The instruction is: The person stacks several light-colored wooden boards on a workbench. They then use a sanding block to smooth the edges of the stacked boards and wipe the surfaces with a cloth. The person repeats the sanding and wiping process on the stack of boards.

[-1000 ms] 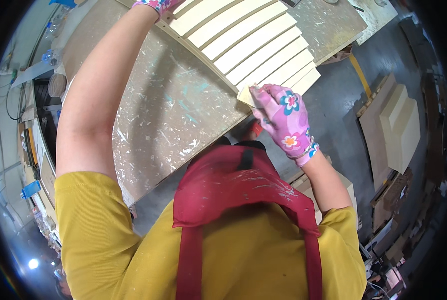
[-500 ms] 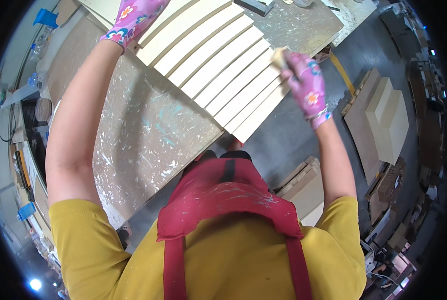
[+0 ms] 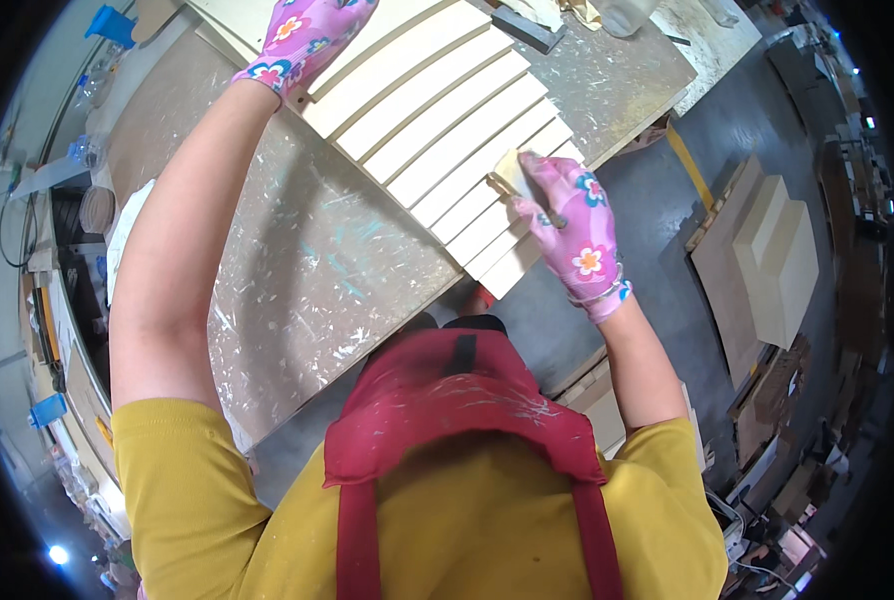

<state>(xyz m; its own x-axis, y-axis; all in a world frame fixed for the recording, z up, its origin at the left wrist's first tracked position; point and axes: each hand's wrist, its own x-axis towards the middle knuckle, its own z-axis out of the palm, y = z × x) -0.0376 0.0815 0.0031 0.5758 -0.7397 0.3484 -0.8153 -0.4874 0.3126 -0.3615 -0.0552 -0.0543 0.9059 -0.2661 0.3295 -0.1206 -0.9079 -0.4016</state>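
1. The slatted panel [image 3: 437,130] should handle stiff and fairly light, I judge: pale wooden slats joined side by side with narrow gaps. It would flex if lifted by one end, so the long outer edges are the places to take it.
2. It lies flat on the paint-speckled counter [image 3: 297,290], running from 11 o'clock toward 3 o'clock of the view, its near end overhanging the counter edge.
3. My left hand [image 3: 307,35], in a flowered pink glove, rests spread flat on the far end at 11 o'clock, pinning it down.
4. My right hand [image 3: 567,225] is curled around a small pale block [image 3: 510,172], probably a sanding pad, pressed to a slat near 2 o'clock.
5. The slats look smooth, cream-coloured and unpainted.
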